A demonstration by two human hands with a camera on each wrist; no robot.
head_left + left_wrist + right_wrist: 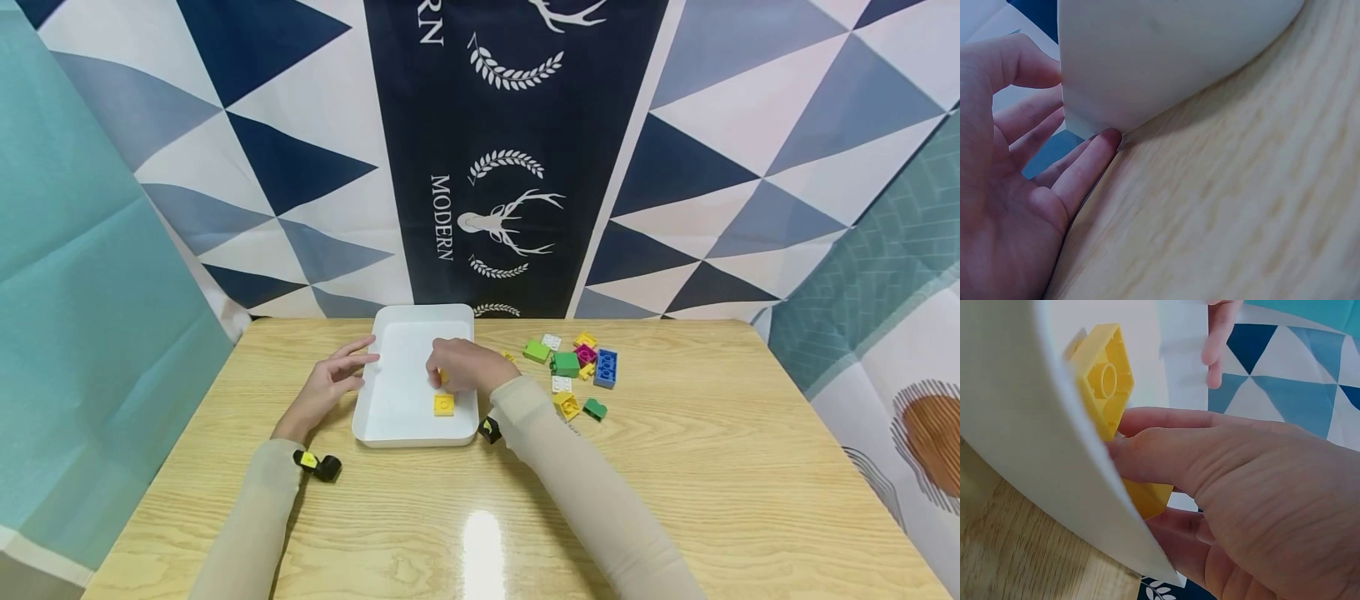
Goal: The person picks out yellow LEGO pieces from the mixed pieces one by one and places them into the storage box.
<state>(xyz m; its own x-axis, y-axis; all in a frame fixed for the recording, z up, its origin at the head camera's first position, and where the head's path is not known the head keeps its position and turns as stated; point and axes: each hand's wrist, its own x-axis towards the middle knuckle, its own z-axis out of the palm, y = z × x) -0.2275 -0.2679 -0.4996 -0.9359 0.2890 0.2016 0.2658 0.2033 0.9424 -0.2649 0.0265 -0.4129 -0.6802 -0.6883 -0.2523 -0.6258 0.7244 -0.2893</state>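
Nearest us, two pale sleeves (251,512) reach across a wood-grain table (390,533) from seven and five o'clock, a small black camera (327,468) at the left cuff. We see the left hand (326,385) at the nine o'clock side of a white tray (397,358), fingers loosely spread and gripping nothing, tips touching the wall. From three o'clock the right hand (468,367) dips over the rim, fingers curled, pinching a yellow brick (1152,499) that it partly hides. A second yellow brick (444,405) lies hollow side up in the tray, toward half past four.

Out at three o'clock we find loose pieces: a dark-green piece (595,409) nearest, then a blue brick (606,368), a green brick (564,364), a magenta brick (585,355) and a lime-green brick (536,351). Behind, at twelve o'clock, hangs a dark panel (420,108) reading "MODERN."
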